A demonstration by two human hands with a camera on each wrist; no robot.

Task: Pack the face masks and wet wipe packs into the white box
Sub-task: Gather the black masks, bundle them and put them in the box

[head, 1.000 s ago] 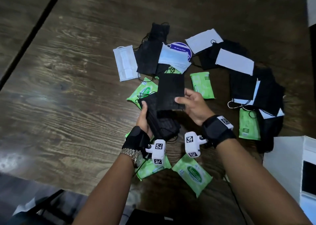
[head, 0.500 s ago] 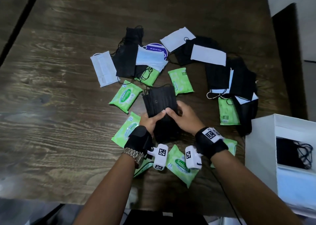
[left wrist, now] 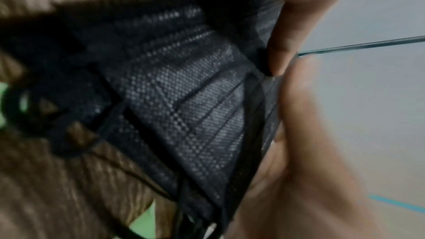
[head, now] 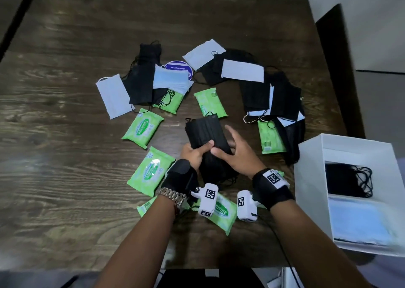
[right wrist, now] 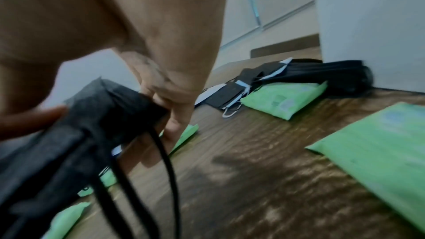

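**Squaring the stack of black masks before it goes to the box**

Fingers of the left hand (head: 192, 154) curl around the near end of the stack of black pleated fabric face masks (head: 206, 132), with the thumb pressed flat on top. The right hand (head: 235, 154) holds the same stack from the other side: its thumb and first fingers pinch the edge, while the other fingers spread out beyond it. In the right wrist view the black ear loops (right wrist: 165, 166) hang loose under the stack, just below the fingertips.

To do this step well, I think both hands should tap the edges even and tuck the loops under, so that nothing catches on the wall of the box. The grip should be firm but not crushing, because the pleats open easily.

To the right of the right hand's fingers, well apart, stands the white cardboard box (head: 311, 178); inside it already lie some black masks and a pale blue pack. Beyond the fingertips, more black and white masks (head: 271, 97) lie scattered on the dark wooden table (head: 65, 156). Green plastic wet wipe packs (head: 142, 127) lie left of the left fingers, and one pack sits below both wrists.
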